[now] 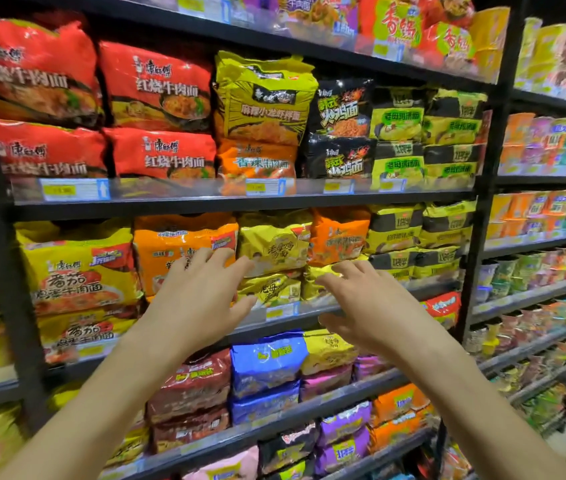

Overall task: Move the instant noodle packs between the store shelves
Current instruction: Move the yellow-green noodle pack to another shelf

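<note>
At the left end of the middle shelf [267, 325] lie two stacked yellow tomato-noodle packs [77, 271], and just beside them an orange pack [184, 240] stands against the front edge. The left hand [202, 292] is raised in front of that orange pack with its fingers [219, 259] spread and relaxed, gripping nothing. The fingertips cover the orange pack's lower right part and reach the left edge of the upper yellow noodle pack [274, 247]. Whether they touch it cannot be told.

That yellow pack rests on a lower yellow noodle pack [269, 289], which lies at the shelf's front edge just above a yellow price tag [281, 311]. Both packs sit between the two hands.

To their right, the right hand [361, 306] is also loose and spread, palm toward the shelf, holding nothing. Its fingertips [326, 280] are near a crumpled yellow wrapper [314, 271] beside the lower pack, and its thumb hangs below the shelf's edge. Above this hand a second orange pack [340, 237] leans on the stack.
</note>
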A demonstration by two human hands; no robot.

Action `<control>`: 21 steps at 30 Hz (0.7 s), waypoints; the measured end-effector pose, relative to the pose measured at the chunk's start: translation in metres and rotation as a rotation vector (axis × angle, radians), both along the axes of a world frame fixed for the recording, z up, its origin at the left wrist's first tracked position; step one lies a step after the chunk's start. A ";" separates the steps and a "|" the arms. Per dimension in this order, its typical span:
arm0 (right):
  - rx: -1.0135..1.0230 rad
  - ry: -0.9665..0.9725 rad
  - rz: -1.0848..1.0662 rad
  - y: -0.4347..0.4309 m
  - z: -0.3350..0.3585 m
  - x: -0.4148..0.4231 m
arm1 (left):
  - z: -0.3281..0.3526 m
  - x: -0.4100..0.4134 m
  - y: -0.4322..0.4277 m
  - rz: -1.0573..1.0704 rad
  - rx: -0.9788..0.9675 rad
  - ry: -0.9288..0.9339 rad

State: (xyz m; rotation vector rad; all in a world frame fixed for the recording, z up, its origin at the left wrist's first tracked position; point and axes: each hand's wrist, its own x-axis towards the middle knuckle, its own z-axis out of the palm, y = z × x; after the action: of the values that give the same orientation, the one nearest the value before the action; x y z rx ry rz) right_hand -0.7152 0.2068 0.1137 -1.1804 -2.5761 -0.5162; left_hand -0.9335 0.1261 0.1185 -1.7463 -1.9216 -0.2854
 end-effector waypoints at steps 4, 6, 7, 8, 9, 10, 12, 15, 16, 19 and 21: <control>0.013 -0.011 0.085 0.044 0.003 0.004 | 0.006 0.011 0.027 0.093 -0.011 -0.002; 0.024 -0.011 0.129 0.068 0.009 0.007 | 0.011 0.017 0.040 0.145 -0.016 -0.003; 0.024 -0.015 0.150 0.079 0.012 0.008 | 0.014 0.019 0.046 0.169 -0.027 -0.010; 0.026 -0.022 0.169 0.091 0.016 0.009 | 0.018 0.023 0.052 0.196 -0.038 -0.017; 0.030 -0.031 0.188 0.102 0.021 0.009 | 0.022 0.026 0.058 0.225 -0.053 -0.022; 0.028 -0.039 0.205 0.112 0.026 0.009 | 0.028 0.029 0.065 0.256 -0.071 -0.028; 0.010 -0.056 0.244 0.132 0.035 0.008 | 0.041 0.034 0.077 0.321 -0.095 -0.032; 0.011 -0.059 0.314 0.158 0.051 0.002 | 0.061 0.038 0.091 0.389 -0.071 -0.030; 0.010 -0.053 0.327 0.166 0.058 -0.001 | 0.068 0.038 0.095 0.401 -0.060 -0.039; 0.012 -0.048 0.344 0.189 0.079 -0.010 | 0.089 0.033 0.109 0.426 -0.035 -0.040; 0.019 -0.026 0.364 0.204 0.094 -0.017 | 0.104 0.022 0.121 0.433 0.008 -0.036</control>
State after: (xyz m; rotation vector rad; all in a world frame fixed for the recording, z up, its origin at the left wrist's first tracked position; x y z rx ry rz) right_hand -0.7325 0.4107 0.2081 -0.6765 -2.7123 -0.4720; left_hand -0.9112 0.2467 0.2226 -1.2801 -2.2562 -0.1649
